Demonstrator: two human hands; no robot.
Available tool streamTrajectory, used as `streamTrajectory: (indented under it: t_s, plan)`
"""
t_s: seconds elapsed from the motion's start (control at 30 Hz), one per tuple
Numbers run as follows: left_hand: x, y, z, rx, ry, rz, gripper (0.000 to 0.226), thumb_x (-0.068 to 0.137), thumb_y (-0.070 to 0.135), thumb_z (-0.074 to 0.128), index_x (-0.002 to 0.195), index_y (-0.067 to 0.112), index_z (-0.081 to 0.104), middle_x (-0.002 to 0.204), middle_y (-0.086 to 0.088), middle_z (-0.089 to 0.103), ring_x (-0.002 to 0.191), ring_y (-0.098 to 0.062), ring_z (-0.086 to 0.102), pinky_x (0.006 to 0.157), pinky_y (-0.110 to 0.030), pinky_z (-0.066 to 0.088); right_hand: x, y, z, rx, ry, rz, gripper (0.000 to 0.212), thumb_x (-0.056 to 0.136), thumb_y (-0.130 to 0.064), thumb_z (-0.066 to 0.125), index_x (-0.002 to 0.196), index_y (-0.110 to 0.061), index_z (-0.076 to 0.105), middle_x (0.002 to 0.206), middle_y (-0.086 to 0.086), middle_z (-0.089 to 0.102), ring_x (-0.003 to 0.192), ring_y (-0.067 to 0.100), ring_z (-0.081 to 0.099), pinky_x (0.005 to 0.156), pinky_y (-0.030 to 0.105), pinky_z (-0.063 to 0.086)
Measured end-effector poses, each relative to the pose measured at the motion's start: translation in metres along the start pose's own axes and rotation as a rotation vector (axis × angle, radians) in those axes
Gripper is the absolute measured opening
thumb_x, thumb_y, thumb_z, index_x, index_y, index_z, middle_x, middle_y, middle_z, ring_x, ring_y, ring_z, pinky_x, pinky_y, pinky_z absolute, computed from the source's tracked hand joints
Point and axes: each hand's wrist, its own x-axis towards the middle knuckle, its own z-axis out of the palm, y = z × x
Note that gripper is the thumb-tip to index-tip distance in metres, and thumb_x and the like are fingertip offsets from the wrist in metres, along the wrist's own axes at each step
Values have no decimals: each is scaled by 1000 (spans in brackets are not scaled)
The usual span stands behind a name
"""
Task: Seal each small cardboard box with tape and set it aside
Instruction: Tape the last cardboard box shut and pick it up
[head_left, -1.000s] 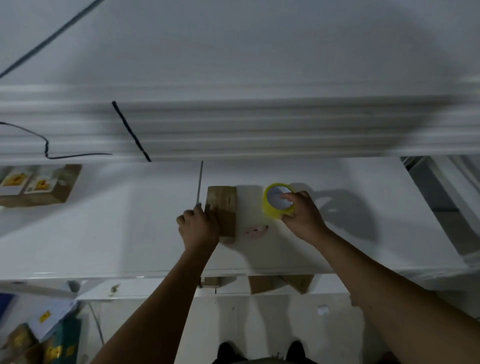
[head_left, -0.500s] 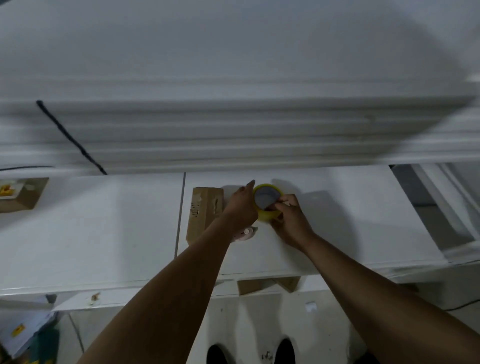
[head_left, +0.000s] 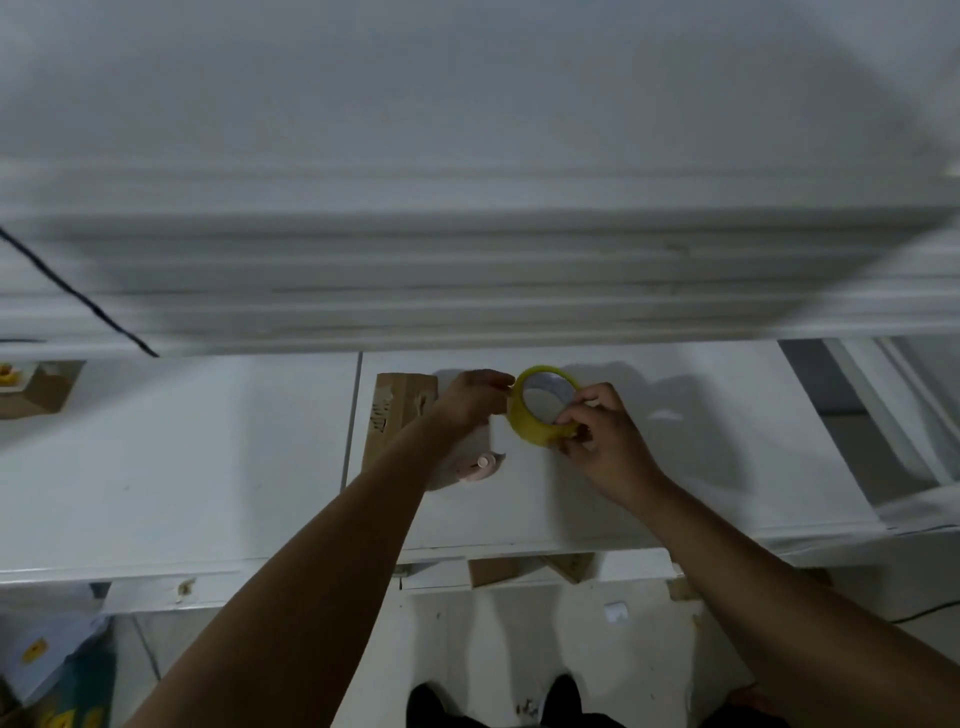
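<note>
White desk (head_left: 182, 467), centre frame: left hand (head_left: 470, 402) now off cardboard box (head_left: 395, 410), joining right hand (head_left: 597, 441), both gripping yellow tape roll (head_left: 524, 431). Box just left of roll, apparently untaped; probably peeling tape end next.

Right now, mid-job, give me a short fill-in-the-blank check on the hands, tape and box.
The left hand and right hand both grip the ____.
The tape is ____ in colour.
The box lies on the table, to the ____ of the tape.
Missing words: tape; yellow; left.
</note>
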Motion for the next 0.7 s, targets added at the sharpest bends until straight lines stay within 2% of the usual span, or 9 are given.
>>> streamTrajectory:
  t_s: [0.1,0.2,0.27,0.37,0.47,0.57,0.7]
  plan:
    - [-16,0,2,-124,42,17,32,107,7,44,124,3,71,100,-6,68,78,-16,61,66,-26,47,-13,-4,-18,-3,-5,-58,19,83,-11,85,97,-14,73,122,-3,44,103,15,63,91,40,59]
    - [-31,-3,2,-111,111,61,24,107,12,52,115,6,74,95,-3,71,76,-13,64,64,-20,50,-19,-13,-27,21,-40,-120,16,85,-11,83,98,-15,74,121,-9,42,102,9,62,92,38,58]
    - [-40,-3,-1,-95,135,61,18,106,13,57,109,10,74,92,-1,72,77,-12,65,66,-21,52,-21,-22,-31,16,-59,-168,17,85,-12,83,98,-16,74,121,-10,42,99,5,60,91,35,57]
    - [-52,2,-11,-181,113,-91,15,106,11,56,102,11,71,90,-6,71,78,-18,65,67,-26,54,-20,-36,-36,-21,-78,-231,17,85,-15,84,99,-19,74,122,-14,42,96,6,56,89,35,56]
    - [-67,3,-22,-326,44,-229,17,105,18,57,101,9,71,89,-10,72,76,-21,66,65,-29,53,-21,-48,-39,-71,-106,-309,17,86,-17,83,98,-22,73,123,-13,42,96,9,53,86,38,55]
    - [-79,1,-33,-395,41,-250,12,102,16,63,104,6,70,85,-7,72,74,-17,64,67,-28,50,-23,-56,-43,-104,-105,-364,16,86,-17,83,96,-22,73,124,-9,43,97,10,51,84,41,54]
    - [-92,-2,-41,-298,59,-255,10,97,15,71,104,7,71,86,-6,73,75,-16,64,67,-27,50,-26,-64,-47,-139,-124,-409,14,87,-22,82,97,-24,71,124,-11,42,96,12,55,80,42,55]
